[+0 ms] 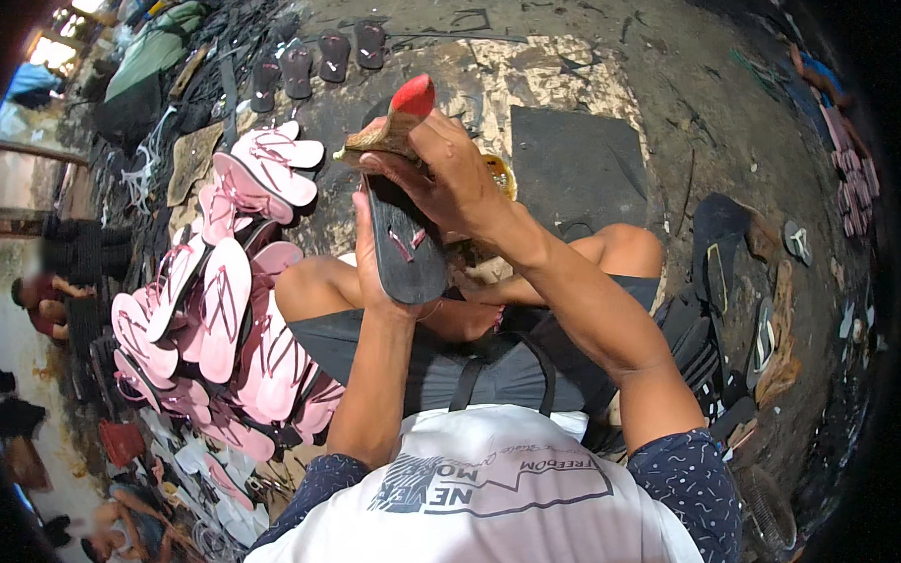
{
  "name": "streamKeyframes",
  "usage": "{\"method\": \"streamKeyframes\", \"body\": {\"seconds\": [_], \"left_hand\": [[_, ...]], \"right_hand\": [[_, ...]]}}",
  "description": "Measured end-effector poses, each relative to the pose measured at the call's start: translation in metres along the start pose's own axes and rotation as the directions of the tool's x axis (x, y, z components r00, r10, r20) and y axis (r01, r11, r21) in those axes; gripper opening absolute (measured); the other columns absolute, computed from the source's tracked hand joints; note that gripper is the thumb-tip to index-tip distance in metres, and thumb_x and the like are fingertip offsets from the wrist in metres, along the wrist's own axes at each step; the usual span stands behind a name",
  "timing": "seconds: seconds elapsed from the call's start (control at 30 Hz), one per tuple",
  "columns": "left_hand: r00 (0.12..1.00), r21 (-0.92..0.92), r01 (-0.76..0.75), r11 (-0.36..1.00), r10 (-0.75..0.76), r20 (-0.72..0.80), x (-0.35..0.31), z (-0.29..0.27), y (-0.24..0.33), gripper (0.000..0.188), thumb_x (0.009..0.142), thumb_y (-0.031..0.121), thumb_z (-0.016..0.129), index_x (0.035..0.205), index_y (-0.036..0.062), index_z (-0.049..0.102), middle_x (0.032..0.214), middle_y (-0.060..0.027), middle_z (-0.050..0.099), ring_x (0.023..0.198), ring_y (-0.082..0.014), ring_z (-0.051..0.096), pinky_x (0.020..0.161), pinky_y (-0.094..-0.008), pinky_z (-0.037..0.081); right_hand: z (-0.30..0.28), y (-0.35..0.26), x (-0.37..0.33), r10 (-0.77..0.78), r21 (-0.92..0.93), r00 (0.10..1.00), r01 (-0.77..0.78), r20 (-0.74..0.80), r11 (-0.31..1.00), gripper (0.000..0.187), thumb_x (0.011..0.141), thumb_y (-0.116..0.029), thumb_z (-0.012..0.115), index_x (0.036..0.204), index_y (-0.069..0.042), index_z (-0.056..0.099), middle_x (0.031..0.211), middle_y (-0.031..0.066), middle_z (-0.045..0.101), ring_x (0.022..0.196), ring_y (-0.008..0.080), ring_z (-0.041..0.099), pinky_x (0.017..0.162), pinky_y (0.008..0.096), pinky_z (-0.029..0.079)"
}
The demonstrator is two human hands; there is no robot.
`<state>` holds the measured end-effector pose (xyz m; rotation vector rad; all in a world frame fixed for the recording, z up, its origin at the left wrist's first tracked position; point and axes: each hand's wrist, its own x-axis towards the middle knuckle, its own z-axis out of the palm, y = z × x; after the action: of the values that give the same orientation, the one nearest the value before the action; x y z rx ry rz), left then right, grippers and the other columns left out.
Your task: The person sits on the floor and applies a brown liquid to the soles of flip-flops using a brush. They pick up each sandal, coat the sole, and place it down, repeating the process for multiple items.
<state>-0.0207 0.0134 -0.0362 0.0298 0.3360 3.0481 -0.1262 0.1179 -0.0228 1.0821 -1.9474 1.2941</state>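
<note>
My left hand is wrapped round the edge of a flip-flop, holding it up above my crossed legs. Its dark sole faces me, and short pink strap pieces show on it. In my right hand is a curved wooden tool with a red end, gripped over the far part of the flip-flop. That hand and the tool cover the flip-flop's far end, so I cannot tell whether they touch it. Several pink and white flip-flops lie heaped to the left of my legs.
Several dark soles lie in a row at the far side. A black mat rests on the worn board, near a small amber-coloured container. Loose footwear and a wire fan guard are at the right. Other people sit far left.
</note>
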Motion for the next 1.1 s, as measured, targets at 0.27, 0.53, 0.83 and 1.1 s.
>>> {"method": "streamKeyframes", "body": {"seconds": [0.27,0.53,0.83,1.1], "left_hand": [[0.965,0.206,0.047,0.977,0.008,-0.261,0.063,-0.102,0.085,0.070,0.098,0.068,0.046,0.128,0.0054,0.061,0.105,-0.0179,0.070,0.086,-0.0306,0.070,0.073,-0.0449,0.061],[0.623,0.139,-0.067,0.988,0.150,-0.768,0.064,-0.113,0.076,0.071,0.103,0.062,0.035,0.146,0.0056,0.038,0.138,-0.0229,0.045,0.128,-0.0542,0.042,0.105,-0.0739,0.038],[0.747,0.533,0.387,0.752,0.083,-0.660,0.057,-0.060,0.086,0.040,0.102,0.018,0.055,0.139,0.0022,0.051,0.131,-0.0153,0.060,0.121,-0.0292,0.060,0.100,-0.0460,0.058],[0.840,0.770,0.185,0.610,0.308,-0.446,0.370,-0.183,0.036,0.045,0.099,0.010,0.064,0.141,-0.0012,0.051,0.117,-0.0093,0.062,0.101,-0.0177,0.064,0.087,-0.0345,0.063]], "right_hand": [[-0.036,-0.074,-0.044,0.424,0.523,0.884,-0.461,0.197,0.717,0.022,0.090,-0.012,0.074,0.111,-0.004,0.071,0.110,0.0111,0.071,0.103,0.0224,0.066,0.090,0.0353,0.051],[-0.091,0.046,-0.070,0.718,0.485,0.651,-0.558,-0.248,0.673,0.028,0.099,-0.017,0.069,0.120,0.001,0.064,0.111,0.0054,0.068,0.101,0.0127,0.060,0.092,0.0282,0.048],[-0.108,0.117,-0.118,0.840,0.459,0.463,-0.703,-0.283,0.542,0.032,0.099,-0.021,0.068,0.120,0.003,0.063,0.110,0.0045,0.066,0.101,0.0108,0.057,0.091,0.0268,0.046],[-0.115,0.154,-0.130,0.883,0.438,0.405,-0.767,-0.237,0.469,0.034,0.100,-0.021,0.067,0.123,0.004,0.062,0.111,0.0034,0.063,0.101,0.0105,0.056,0.092,0.0274,0.045]]}}
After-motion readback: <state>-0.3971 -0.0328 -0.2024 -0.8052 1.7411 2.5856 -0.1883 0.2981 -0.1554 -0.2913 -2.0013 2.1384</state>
